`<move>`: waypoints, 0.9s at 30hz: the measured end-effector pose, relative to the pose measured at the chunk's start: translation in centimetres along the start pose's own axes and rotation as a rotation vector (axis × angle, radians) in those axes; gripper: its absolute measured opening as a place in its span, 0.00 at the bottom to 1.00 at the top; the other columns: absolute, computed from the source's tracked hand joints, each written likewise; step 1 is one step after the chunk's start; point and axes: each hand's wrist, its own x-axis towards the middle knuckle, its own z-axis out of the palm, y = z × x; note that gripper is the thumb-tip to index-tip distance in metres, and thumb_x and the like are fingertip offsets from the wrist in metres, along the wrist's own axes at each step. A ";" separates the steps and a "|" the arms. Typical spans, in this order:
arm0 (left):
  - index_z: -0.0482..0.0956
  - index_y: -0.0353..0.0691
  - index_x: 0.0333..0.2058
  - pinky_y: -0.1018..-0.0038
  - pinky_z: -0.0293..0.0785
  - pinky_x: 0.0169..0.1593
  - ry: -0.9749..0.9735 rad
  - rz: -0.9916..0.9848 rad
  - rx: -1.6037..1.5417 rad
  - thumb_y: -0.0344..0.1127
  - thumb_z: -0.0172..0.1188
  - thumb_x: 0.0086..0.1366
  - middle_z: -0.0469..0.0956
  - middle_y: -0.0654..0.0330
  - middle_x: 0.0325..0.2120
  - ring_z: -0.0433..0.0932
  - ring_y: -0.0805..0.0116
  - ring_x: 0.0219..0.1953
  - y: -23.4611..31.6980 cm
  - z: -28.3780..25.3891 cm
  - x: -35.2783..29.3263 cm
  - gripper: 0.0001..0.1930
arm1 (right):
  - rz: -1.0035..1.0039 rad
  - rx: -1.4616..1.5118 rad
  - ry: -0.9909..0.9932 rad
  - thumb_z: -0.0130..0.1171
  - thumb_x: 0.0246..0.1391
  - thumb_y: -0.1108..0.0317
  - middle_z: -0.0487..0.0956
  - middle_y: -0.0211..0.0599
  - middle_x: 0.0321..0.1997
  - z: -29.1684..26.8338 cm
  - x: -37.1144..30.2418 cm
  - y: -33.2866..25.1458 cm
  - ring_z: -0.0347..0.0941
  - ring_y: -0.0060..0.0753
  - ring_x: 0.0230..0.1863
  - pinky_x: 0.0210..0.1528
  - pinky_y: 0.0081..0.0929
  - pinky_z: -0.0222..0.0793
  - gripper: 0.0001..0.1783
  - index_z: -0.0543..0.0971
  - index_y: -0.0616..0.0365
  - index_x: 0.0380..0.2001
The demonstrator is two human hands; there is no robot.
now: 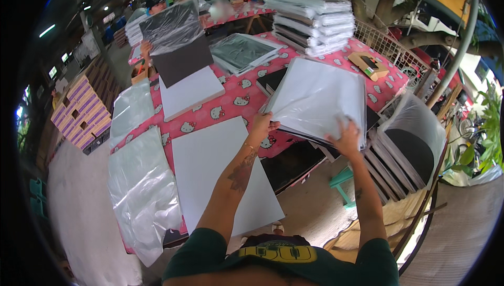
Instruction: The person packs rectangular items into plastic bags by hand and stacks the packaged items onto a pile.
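A white board in a clear plastic sleeve [320, 91] lies on top of a stack on the table, its film creased and shiny. My left hand [262, 127] is closed on the near left corner of this sleeved board. Over its near right part, my right hand [346, 138] rests on the film with fingers spread, slightly blurred. Dark boards stick out from beneath the stack. Left of it, nearer me, lies a large bare white board [210, 154], partly covered by my left forearm.
Clear plastic sleeves [142, 181] lie along the left edge of the pink patterned table [231, 94]. Another person's hand [146, 48] holds a dark board [181, 55] across the table. Tall wrapped stacks [315, 21] stand behind; more wrapped boards [399, 149] lean at right.
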 end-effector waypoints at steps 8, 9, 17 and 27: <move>0.77 0.31 0.37 0.74 0.75 0.32 0.069 0.408 0.803 0.31 0.55 0.62 0.79 0.53 0.29 0.81 0.66 0.27 2.3 -6.9 -14.9 0.10 | -0.158 -0.024 -0.166 0.55 0.52 0.46 0.69 0.42 0.54 3.8 -2.2 1.2 0.64 0.48 0.54 0.50 0.48 0.62 0.27 0.71 0.40 0.54; 0.77 0.32 0.37 0.73 0.75 0.34 0.199 0.529 0.907 0.31 0.56 0.61 0.79 0.53 0.31 0.81 0.65 0.30 2.6 -10.7 -18.2 0.09 | -0.167 -0.020 -0.188 0.55 0.52 0.46 0.69 0.41 0.55 3.4 -2.0 1.4 0.64 0.48 0.55 0.51 0.49 0.62 0.27 0.71 0.40 0.55; 0.79 0.42 0.40 0.56 0.68 0.48 1.058 0.169 1.672 0.38 0.63 0.52 0.78 0.54 0.39 0.75 0.55 0.43 5.2 -36.2 -43.9 0.15 | -0.218 0.896 -0.767 0.52 0.60 0.57 0.76 0.43 0.42 0.0 -10.6 -26.3 0.72 0.34 0.44 0.49 0.28 0.67 0.23 0.71 0.64 0.50; 0.79 0.43 0.38 0.60 0.74 0.40 1.224 0.270 2.027 0.37 0.60 0.53 0.78 0.49 0.32 0.77 0.51 0.31 7.1 -45.2 -47.9 0.13 | -1.109 1.025 -0.585 0.57 0.52 0.51 0.65 0.46 0.58 -6.4 -31.2 -54.0 0.60 0.48 0.61 0.58 0.45 0.59 0.24 0.74 0.54 0.49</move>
